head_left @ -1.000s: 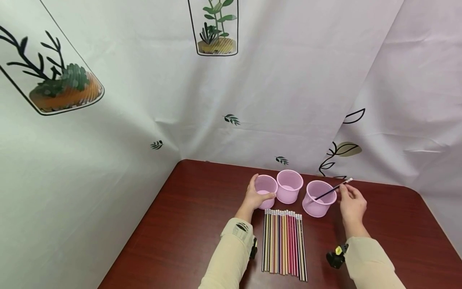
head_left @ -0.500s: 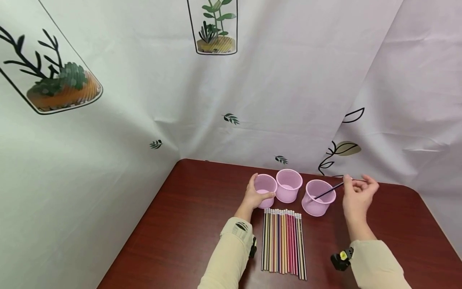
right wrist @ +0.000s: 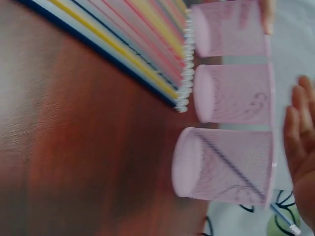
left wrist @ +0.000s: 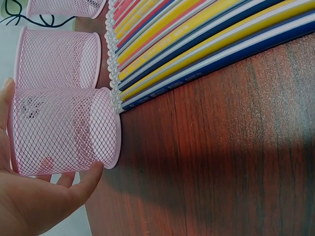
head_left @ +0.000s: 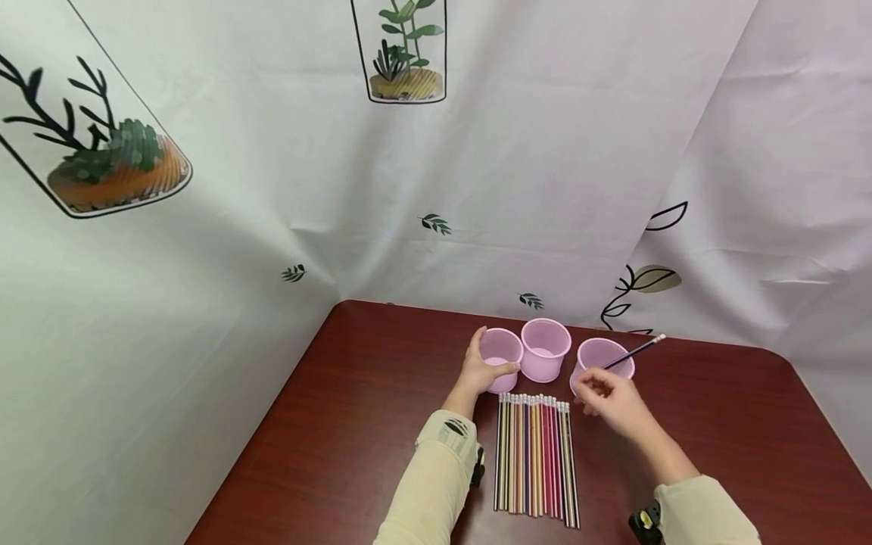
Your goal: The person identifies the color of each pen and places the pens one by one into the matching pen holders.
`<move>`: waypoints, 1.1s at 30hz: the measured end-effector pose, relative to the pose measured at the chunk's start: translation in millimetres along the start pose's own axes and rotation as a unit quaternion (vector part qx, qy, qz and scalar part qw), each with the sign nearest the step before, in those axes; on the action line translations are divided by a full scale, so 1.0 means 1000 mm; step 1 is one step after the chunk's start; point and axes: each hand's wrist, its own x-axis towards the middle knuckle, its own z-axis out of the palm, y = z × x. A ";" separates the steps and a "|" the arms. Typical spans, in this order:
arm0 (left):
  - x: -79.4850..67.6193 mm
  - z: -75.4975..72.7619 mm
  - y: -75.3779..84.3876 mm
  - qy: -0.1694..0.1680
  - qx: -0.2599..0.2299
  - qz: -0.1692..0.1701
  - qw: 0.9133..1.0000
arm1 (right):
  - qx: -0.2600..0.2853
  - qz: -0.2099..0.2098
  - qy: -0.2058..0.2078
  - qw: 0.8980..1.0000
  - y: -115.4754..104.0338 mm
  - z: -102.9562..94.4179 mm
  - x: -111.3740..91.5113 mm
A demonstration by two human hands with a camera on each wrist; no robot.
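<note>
Three pink mesh pencil cups stand in a row at the table's back. My left hand (head_left: 479, 372) holds the left cup (head_left: 502, 347), thumb and fingers round its side; in the left wrist view this cup (left wrist: 54, 128) is upright and bare inside. The middle cup (head_left: 545, 369) stands right beside it. A single dark pencil (head_left: 643, 348) leans in the right cup (head_left: 598, 350), its white eraser end sticking out over the rim. My right hand (head_left: 613, 401) hovers in front of that cup, fingers loosely bent and holding nothing. Several coloured pencils (head_left: 537, 462) lie side by side, erasers toward the cups.
The reddish-brown wooden table (head_left: 368, 409) reaches back to a white patterned cloth (head_left: 545, 189), which also hangs along the left. A wrist camera (head_left: 646, 524) sits at the right sleeve, and another (head_left: 478, 467) at the left.
My right hand has let go of the pencil in the right cup, drawn away to the right, then swung left and nearer, in front of that cup. The left hand stays on its cup.
</note>
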 end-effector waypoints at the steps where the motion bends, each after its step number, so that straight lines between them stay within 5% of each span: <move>1: 0.000 0.000 0.000 0.000 0.000 0.001 1.000 | -0.013 0.011 -0.025 1.000 0.005 0.002 -0.002; 5: 0.001 0.000 0.001 0.002 0.001 0.003 1.000 | -0.088 0.056 -0.082 0.991 0.024 0.008 -0.007; 12: 0.000 0.002 -0.003 0.006 0.006 0.000 1.000 | -0.230 0.120 -0.069 0.963 0.043 0.018 -0.019; 33: 0.002 0.003 -0.003 0.006 0.002 0.005 1.000 | -0.281 0.206 -0.071 0.935 0.048 0.028 -0.020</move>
